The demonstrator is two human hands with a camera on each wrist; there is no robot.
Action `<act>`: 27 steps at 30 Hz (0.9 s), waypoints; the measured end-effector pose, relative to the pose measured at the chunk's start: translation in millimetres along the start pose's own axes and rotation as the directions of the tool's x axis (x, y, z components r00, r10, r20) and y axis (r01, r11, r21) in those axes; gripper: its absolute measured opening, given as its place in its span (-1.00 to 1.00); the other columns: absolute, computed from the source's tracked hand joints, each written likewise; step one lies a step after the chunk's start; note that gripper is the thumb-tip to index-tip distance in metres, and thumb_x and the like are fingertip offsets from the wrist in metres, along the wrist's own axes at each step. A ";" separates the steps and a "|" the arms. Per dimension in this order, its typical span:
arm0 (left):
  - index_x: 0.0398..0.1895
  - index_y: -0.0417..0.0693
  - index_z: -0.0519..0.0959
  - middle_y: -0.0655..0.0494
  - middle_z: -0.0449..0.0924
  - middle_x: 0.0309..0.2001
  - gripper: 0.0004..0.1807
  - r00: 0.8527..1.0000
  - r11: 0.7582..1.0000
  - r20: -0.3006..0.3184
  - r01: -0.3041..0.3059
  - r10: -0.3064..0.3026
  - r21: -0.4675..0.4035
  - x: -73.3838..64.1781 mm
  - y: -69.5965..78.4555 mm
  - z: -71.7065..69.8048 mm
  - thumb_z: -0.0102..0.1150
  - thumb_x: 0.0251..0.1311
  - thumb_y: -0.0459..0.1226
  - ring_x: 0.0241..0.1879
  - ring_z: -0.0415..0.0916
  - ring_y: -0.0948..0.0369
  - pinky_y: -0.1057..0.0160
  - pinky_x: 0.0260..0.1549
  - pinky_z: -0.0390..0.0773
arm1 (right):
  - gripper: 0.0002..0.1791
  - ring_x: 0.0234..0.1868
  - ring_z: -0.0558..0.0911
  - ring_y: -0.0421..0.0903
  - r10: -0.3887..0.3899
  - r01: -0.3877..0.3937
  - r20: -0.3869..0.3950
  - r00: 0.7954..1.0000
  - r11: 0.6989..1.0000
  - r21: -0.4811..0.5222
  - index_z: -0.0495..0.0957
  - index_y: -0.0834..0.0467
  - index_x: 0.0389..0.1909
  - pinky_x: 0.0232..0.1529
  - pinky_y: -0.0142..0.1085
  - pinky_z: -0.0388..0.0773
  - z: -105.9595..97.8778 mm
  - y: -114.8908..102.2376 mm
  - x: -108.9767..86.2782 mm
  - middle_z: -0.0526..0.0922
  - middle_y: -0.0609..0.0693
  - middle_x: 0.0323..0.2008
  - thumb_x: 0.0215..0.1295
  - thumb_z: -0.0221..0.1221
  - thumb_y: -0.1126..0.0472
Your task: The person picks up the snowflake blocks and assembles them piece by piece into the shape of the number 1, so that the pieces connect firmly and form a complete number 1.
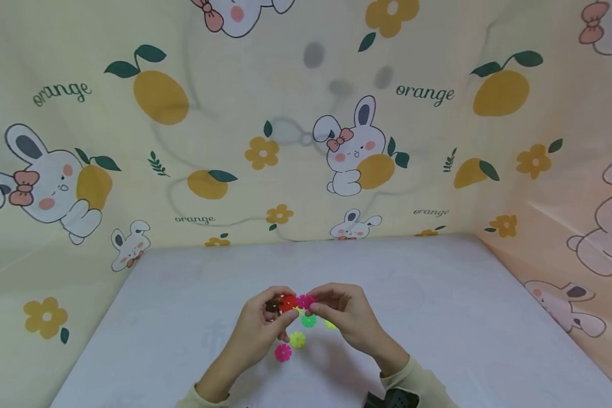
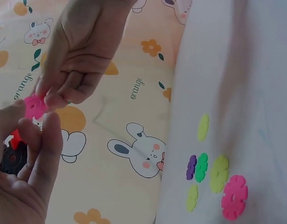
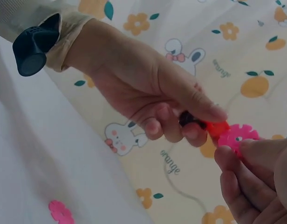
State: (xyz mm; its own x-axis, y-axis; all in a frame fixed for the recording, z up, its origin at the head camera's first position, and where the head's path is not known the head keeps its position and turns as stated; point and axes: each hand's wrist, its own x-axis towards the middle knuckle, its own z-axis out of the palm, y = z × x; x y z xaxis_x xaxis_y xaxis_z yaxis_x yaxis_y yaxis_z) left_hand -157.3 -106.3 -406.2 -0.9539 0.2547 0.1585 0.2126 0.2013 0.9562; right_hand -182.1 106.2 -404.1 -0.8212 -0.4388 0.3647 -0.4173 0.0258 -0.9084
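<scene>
My left hand (image 1: 257, 326) holds a black notched plastic disc (image 2: 14, 158) and a red one (image 1: 288, 304), which sit side by side and overlap. From the other side, my right hand (image 1: 354, 320) pinches a pink snowflake disc (image 3: 237, 137) between thumb and fingers. The pink disc's edge meets the red disc's edge, and the left fingertips are close by it. Both hands are raised over the table. Fingers hide part of the black and red discs.
Below the hands, several loose discs lie flat on the white table (image 1: 183, 340): a pink disc (image 1: 283, 352), a yellow disc (image 1: 298, 340), a green disc (image 1: 308, 321), a purple disc (image 2: 191, 167) and other yellow ones. A printed cloth (image 1: 296, 187) hangs behind and at the sides.
</scene>
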 end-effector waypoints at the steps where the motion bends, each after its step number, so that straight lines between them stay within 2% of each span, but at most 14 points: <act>1: 0.11 -0.18 0.53 -0.10 0.59 -0.21 -0.64 1.000 1.000 0.002 0.000 0.000 -0.001 0.0 0.2 -0.1 0.32 0.30 -0.26 -0.60 0.53 0.28 0.34 -0.53 0.66 | -0.83 -0.29 0.75 -0.21 0.002 -0.002 0.005 1.000 1.000 0.012 0.66 0.32 -0.10 -0.15 -0.27 0.74 -0.6 1.0 0.0 0.75 0.30 -0.18 0.34 0.26 0.35; 6: 0.10 -0.16 0.55 -0.07 0.60 -0.23 -0.64 1.000 1.000 0.009 -0.010 0.010 0.022 -0.7 0.3 1.0 0.34 0.27 -0.30 -0.58 0.52 0.29 0.32 -0.53 0.66 | -0.84 -0.31 0.77 -0.20 0.017 -0.017 0.014 1.000 1.000 0.013 0.66 0.34 -0.12 -0.16 -0.22 0.75 -2.1 1.5 -0.8 0.75 0.31 -0.19 0.36 0.25 0.34; 12: 0.08 -0.11 0.55 -0.03 0.60 -0.26 -0.67 1.000 0.996 0.009 -0.027 0.026 0.081 -2.4 0.7 2.0 0.33 0.28 -0.29 -0.58 0.48 0.30 0.28 -0.56 0.65 | -0.88 -0.36 0.75 -0.23 -0.025 0.019 -0.031 0.999 0.987 -0.161 0.71 0.21 -0.18 -0.19 -0.30 0.73 1.7 -1.9 -1.8 0.80 0.11 -0.27 0.31 0.30 0.29; 19: 0.10 -0.10 0.49 -0.04 0.59 -0.21 -0.66 1.000 0.998 0.009 -0.008 0.008 0.067 -4.3 2.7 4.0 0.29 0.32 -0.27 -0.56 0.52 0.07 0.26 -0.54 0.65 | -0.91 -0.38 0.75 -0.24 -0.090 0.078 -0.075 0.993 0.985 -0.155 0.70 0.24 -0.21 -0.17 -0.30 0.73 6.6 0.7 -2.8 0.79 0.13 -0.30 0.29 0.30 0.35; 21: 0.11 -0.09 0.47 -0.06 0.58 -0.19 -0.67 1.000 0.999 0.020 -0.001 0.000 0.048 -4.3 3.3 4.3 0.27 0.33 -0.28 -0.56 0.51 0.09 0.29 -0.54 0.64 | -0.91 -0.37 0.75 -0.24 -0.099 0.086 -0.084 0.992 0.984 -0.156 0.70 0.24 -0.21 -0.15 -0.30 0.72 7.3 1.0 -3.2 0.79 0.13 -0.30 0.29 0.30 0.36; 27: 0.11 -0.09 0.43 -0.07 0.55 -0.20 -0.69 0.997 1.000 0.075 0.019 -0.021 0.019 -4.4 4.4 3.1 0.22 0.37 -0.30 -0.60 0.39 0.33 0.47 -0.57 0.49 | -0.91 -0.35 0.75 -0.24 -0.106 0.089 -0.085 0.991 0.980 -0.180 0.71 0.21 -0.22 -0.16 -0.32 0.71 7.7 -1.2 -3.5 0.79 0.10 -0.30 0.28 0.31 0.34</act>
State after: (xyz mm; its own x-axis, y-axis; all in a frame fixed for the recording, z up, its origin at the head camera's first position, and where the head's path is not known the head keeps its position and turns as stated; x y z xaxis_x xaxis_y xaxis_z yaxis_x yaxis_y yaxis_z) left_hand -151.5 -103.6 -403.4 -0.9397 0.3203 0.1198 0.1981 0.2243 0.9542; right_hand -175.7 100.8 -405.8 -0.8028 -0.3608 0.4748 -0.5519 0.1481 -0.8206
